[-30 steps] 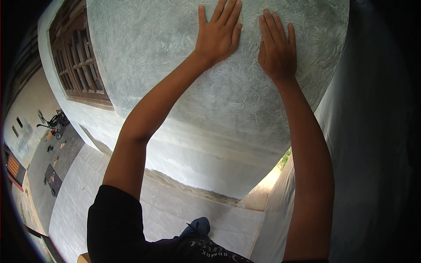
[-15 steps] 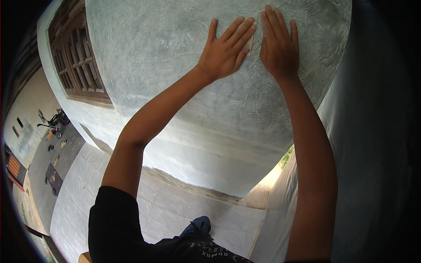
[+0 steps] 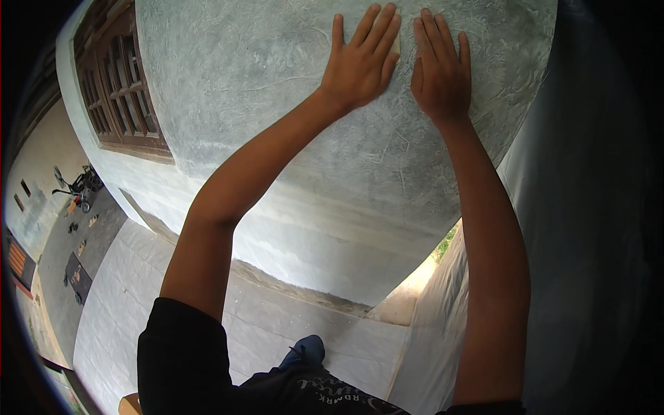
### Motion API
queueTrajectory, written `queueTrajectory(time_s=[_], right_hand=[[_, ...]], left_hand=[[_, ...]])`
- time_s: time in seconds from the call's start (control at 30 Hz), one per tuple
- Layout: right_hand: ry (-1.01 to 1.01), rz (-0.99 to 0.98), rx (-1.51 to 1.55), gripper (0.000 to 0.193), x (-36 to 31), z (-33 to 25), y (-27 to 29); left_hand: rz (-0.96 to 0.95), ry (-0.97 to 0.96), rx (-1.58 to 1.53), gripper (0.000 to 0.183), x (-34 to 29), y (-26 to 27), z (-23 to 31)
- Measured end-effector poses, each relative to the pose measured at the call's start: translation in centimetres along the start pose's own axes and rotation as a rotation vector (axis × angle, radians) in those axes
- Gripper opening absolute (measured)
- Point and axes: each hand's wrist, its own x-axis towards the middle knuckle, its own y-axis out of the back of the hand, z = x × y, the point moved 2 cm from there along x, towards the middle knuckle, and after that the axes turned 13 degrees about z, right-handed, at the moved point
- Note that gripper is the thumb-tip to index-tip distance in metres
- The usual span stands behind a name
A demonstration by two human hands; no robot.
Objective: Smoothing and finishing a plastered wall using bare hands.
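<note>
My left hand (image 3: 356,72) lies flat against the rough grey plastered wall (image 3: 277,90), fingers stretched and the little finger spread out. A thin pale piece (image 3: 396,45), perhaps paper or sandpaper, shows at its edge between index finger and thumb; the palm hides the rest. Just to the right, my right hand (image 3: 443,79) also rests flat on the wall, its fingers extended and pointing up. Nothing shows in or under the right hand. A narrow strip of wall separates the two hands.
A brown wooden window (image 3: 121,83) is set in the wall at left. Pale sheeting (image 3: 256,339) covers the floor, and a translucent sheet (image 3: 574,207) hangs at right. My blue shoe (image 3: 304,351) is below. A parked motorcycle or bicycle (image 3: 83,185) stands far left.
My left hand has slid up the wall a little, turning more upright, with the pale piece at its edge. The right hand stays nearly in place. The view has shifted slightly.
</note>
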Motion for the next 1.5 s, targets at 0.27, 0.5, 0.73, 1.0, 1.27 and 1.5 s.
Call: queueTrajectory(time_s=[0.27, 0.5, 0.73, 1.0, 1.27, 1.5], right_hand=[[0.012, 0.009, 0.013, 0.051, 0.5, -0.6, -0.2], [0.018, 0.029, 0.008, 0.051, 0.0, 0.0, -0.2], [0.026, 0.021, -0.005, 0.05, -0.3, 0.6, 0.3], [0.01, 0.027, 0.011, 0.051, -0.3, 0.2, 0.3], [0.0, 0.019, 0.006, 0.05, 0.1, -0.2, -0.1], [-0.007, 0.018, 0.023, 0.05, 0.2, -0.4, -0.1]], left_hand=[[0.002, 0.055, 0.084, 0.057, 2.6, -0.3, -2.5], [-0.065, -0.066, -0.007, 0.058, 0.0, 0.5, -0.6], [-0.196, -0.061, -0.087, 0.059, -4.3, 0.9, 1.9], [-0.134, -0.027, -0.066, 0.06, -3.9, 0.8, 1.8], [-0.007, 0.026, 0.017, 0.058, 0.0, 0.3, 0.0], [-0.05, -0.085, 0.018, 0.057, 1.0, 0.3, -1.6]])
